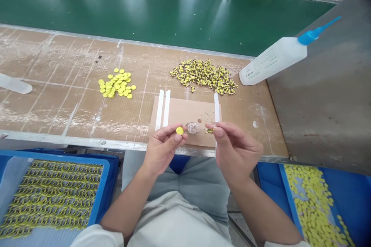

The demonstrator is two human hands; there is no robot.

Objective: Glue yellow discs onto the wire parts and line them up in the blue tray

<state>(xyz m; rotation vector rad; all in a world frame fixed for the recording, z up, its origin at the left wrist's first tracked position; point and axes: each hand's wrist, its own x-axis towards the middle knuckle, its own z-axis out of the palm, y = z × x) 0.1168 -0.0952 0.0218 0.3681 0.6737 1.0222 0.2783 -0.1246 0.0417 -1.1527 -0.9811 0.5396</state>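
Yellow against the skin, a small round disc sits pinched near its rim between the thumb and fingers of the left hand, a grip that probably keeps its flat face exposed. The right hand holds a tiny yellow-and-dark piece between thumb and forefinger — likely for fine control, though the fingers hide part of it. Between the hands, a small clear container rests on a cardboard mat, seemingly set there to suit either hand. White tape strips run along the mat's sides, presumably holding it down. A heap of yellow discs lies to the left, and a pile of yellow-and-black pieces just beyond the mat, both apparently kept within reach.

Both hands are near the bench's front edge, forearms above the lap. Sideways room looks generous on the left; on the right, a metal panel and the white squeeze bottle near it narrow the space — the blue nozzle points towards the panel.
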